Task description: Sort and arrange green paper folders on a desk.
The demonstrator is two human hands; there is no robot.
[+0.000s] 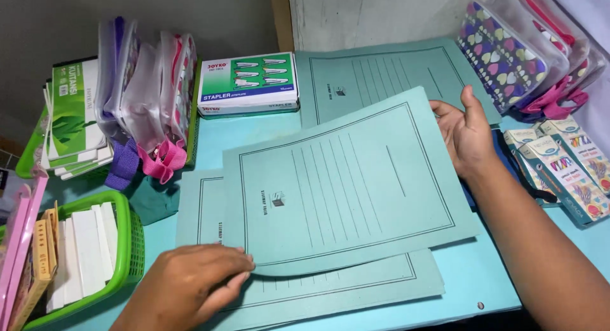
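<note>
Hands gripping thin green card folder (346,181), left hand (190,283) pinching corner, right hand (464,132) half-open against edge

The left hand (190,283) comes in from the bottom edge, back of the hand up, knuckles bent. Its fingers (238,262) lie close together and point right, with the tips pressed flat and low. The right forearm runs up from the lower right corner, bare to the wrist, which is slightly bent. The right hand (462,131) is held open with the palm turned left, the thumb raised straight up and the 4 fingers curled loosely forward.
</note>
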